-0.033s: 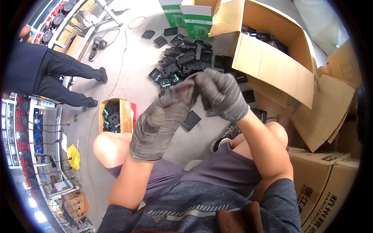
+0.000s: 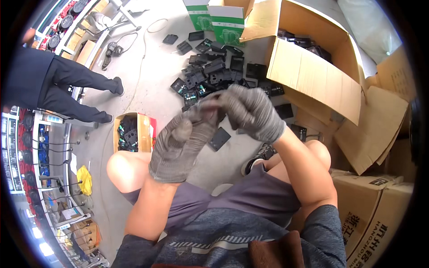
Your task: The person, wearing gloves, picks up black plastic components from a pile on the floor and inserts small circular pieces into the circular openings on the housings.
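Observation:
My left hand [image 2: 184, 140], in a grey knitted glove, is raised above my lap with its fingers pointing up toward my right hand. Motion smears those fingers, and a dark reddish patch shows at their tips. My right hand [image 2: 254, 112], gloved the same way, has its fingers curled and closed against the left fingertips. What lies between the two hands is blurred and partly hidden. Behind them on the floor spreads a pile of black plastic cases [image 2: 214, 67], some showing green circuit boards. One flat black piece [image 2: 220, 139] lies just below the hands.
A large open carton [image 2: 313, 62] with black parts stands at the far right, beside green-and-white boxes [image 2: 226, 24]. A small carton [image 2: 144, 129] of black parts sits near my left knee. Closed cartons [image 2: 357, 201] stand at right. Another person [image 2: 67, 85] stands by shelving at left.
My right hand has dropped slightly, and the left fingertips have shifted a little with it. The hands stay together; the surroundings look the same.

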`<act>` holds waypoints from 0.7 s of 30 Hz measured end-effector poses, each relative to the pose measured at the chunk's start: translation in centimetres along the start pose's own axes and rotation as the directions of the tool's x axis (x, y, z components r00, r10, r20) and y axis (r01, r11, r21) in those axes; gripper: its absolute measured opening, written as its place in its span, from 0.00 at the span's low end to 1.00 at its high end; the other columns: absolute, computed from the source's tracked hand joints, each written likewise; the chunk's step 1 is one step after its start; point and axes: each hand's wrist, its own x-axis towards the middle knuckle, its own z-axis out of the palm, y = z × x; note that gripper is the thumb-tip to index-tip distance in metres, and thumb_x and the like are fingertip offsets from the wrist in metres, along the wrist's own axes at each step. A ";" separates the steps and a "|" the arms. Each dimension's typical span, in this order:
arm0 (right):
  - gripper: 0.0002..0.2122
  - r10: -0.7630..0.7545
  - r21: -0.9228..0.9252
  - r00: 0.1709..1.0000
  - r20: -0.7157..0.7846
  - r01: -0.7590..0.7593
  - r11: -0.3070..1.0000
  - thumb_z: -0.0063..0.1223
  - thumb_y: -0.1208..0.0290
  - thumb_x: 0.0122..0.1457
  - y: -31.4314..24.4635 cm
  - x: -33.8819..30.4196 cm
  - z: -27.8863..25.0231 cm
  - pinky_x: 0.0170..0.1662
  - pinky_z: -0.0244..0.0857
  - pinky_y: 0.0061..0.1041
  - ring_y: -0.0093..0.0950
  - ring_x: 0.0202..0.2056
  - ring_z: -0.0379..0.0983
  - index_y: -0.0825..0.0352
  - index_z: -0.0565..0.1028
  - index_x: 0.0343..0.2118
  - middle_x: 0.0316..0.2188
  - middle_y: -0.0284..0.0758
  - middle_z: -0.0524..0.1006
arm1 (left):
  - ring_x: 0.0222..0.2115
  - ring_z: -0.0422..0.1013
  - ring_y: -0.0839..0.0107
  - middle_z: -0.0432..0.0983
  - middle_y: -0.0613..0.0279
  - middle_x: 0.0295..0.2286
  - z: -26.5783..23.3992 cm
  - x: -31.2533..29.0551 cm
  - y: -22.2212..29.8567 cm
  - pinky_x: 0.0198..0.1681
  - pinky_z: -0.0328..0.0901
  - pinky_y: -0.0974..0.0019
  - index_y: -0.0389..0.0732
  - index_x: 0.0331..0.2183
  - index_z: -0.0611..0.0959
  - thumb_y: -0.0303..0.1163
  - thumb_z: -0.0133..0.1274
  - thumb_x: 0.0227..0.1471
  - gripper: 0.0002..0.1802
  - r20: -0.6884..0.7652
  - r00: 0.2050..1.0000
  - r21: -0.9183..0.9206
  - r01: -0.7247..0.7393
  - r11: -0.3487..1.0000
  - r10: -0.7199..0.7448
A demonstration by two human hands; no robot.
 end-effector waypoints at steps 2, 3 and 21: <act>0.16 -0.253 -0.223 0.930 0.265 0.315 0.923 0.52 0.57 0.67 0.5 -0.4 0.5 0.26 0.69 0.25 0.28 0.21 0.77 0.68 0.75 0.34 0.20 0.38 0.76 | 0.44 0.75 0.69 0.79 0.52 0.46 -2.5 -1.6 -1.6 0.49 0.69 0.67 0.30 0.47 0.80 0.51 0.54 0.61 0.30 -0.153 0.982 0.234 0.147 0.961 -0.113; 0.19 -0.182 -0.170 0.953 0.244 0.227 0.959 0.55 0.52 0.64 0.6 -0.6 1.9 0.30 0.71 0.30 0.38 0.25 0.78 0.68 0.75 0.36 0.21 0.43 0.76 | 0.41 0.76 0.71 0.80 0.54 0.42 -1.7 -1.7 -1.7 0.47 0.70 0.69 0.32 0.44 0.79 0.39 0.54 0.60 0.19 -0.217 0.972 0.412 0.179 0.893 -0.095; 0.18 0.034 -0.118 0.893 -0.450 -0.097 0.988 0.48 0.60 0.69 4.6 2.2 -0.5 0.25 0.66 0.25 0.21 0.21 0.71 0.68 0.77 0.28 0.20 0.30 0.77 | 0.54 0.69 0.49 0.70 0.43 0.54 2.1 -2.1 3.3 0.55 0.68 0.58 0.35 0.60 0.70 0.20 0.47 0.54 0.30 0.267 0.961 0.964 -0.266 0.021 -0.075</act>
